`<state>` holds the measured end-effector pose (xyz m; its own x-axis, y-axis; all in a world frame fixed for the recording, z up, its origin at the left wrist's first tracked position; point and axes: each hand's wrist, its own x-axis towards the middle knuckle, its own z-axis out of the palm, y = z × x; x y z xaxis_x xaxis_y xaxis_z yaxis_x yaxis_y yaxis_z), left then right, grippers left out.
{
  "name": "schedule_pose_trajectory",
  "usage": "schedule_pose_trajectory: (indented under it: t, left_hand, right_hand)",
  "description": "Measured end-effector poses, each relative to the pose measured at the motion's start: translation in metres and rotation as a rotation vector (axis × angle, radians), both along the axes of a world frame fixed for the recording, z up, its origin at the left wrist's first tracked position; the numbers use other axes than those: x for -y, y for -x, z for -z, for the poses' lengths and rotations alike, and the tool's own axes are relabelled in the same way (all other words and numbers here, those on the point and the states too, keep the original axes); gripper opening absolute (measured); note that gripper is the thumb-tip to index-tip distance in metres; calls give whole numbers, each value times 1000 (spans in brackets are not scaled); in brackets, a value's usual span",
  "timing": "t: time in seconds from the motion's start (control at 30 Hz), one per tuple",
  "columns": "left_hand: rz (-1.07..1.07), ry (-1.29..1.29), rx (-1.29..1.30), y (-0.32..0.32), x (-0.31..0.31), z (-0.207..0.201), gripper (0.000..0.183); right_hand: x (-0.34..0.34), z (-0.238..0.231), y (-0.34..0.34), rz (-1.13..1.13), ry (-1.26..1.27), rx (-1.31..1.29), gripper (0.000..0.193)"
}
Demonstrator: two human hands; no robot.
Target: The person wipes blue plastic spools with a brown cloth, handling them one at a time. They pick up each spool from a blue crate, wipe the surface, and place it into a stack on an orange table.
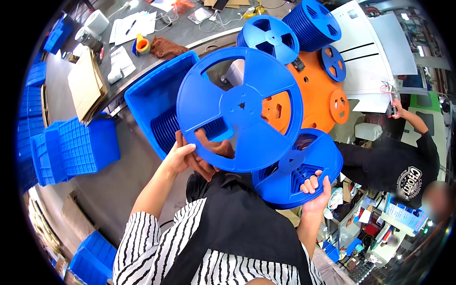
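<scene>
My left hand (179,156) is closed on the rim of a large blue reel (242,123), held tilted in front of me. A brown cloth (203,167) hangs by the same hand, partly behind the reel and showing through one of its cut-outs. My right hand (317,192) curls its fingers over the edge of a stack of blue reels (327,159), to the lower right of the large reel. The large reel hides part of that stack. More blue reels (164,130) stand on edge inside a blue bin (152,95) to the left.
Beyond the reel, an orange disc-shaped stand (316,90) holds more reel stacks (308,26). A dark workbench (171,31) bears papers, tape, cardboard (88,88) and another brown cloth (167,48). Blue crates (78,147) stand left. A person in black (394,161) works at the right.
</scene>
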<state>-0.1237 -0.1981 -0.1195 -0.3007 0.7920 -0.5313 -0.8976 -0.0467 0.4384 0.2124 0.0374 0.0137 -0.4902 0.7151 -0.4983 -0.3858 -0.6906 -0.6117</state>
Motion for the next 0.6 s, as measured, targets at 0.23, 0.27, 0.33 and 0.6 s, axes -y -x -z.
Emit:
schedule_pose_trajectory:
  t: [0.23, 0.27, 0.33, 0.6]
  left_hand:
    - [21, -43, 59, 3, 12, 0, 70]
    - [-38, -34, 50, 0, 11, 5, 70]
    - [-34, -24, 66, 1, 7, 5, 73]
    - [-89, 155, -8, 3, 11, 2, 50]
  right_hand:
    - [2, -5, 2, -3, -13, 2, 29]
    - [4, -3, 4, 7, 7, -3, 29]
    - [8, -6, 7, 26, -6, 37, 29]
    - [12, 5, -2, 46, -18, 93, 27]
